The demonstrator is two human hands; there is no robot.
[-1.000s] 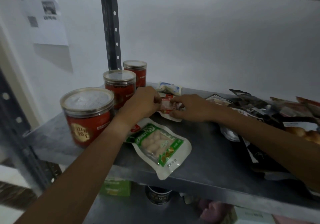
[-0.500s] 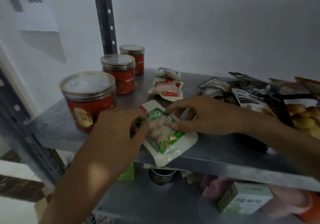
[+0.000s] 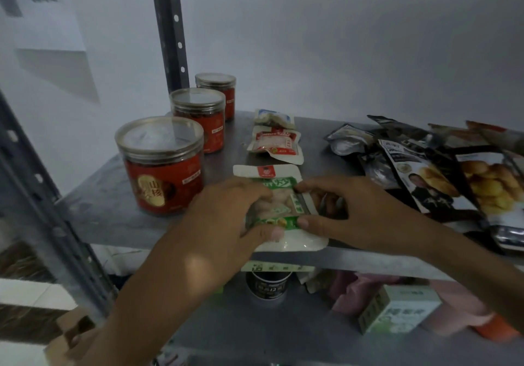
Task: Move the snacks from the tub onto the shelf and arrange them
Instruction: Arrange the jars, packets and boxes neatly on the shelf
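Note:
A green-and-white snack pouch (image 3: 279,195) lies flat near the front edge of the grey metal shelf (image 3: 113,212). My left hand (image 3: 229,218) grips its left side, thumb at the lower edge. My right hand (image 3: 337,209) pinches its right side with thumb and fingers. Behind it lie a red-and-white pouch (image 3: 273,146) and a blue-and-white pouch (image 3: 273,117) in a line toward the wall. The tub is out of view.
Three red jars (image 3: 161,167) stand in a row along the shelf's left side by the upright post (image 3: 170,25). Dark snack bags (image 3: 442,172) are piled on the right. A lower shelf holds a cup (image 3: 268,283), boxes and pink packs.
Both hands left the red-and-white pouch at the back and came forward to the green pouch. The pouch has turned from slanted to nearly square with the shelf edge.

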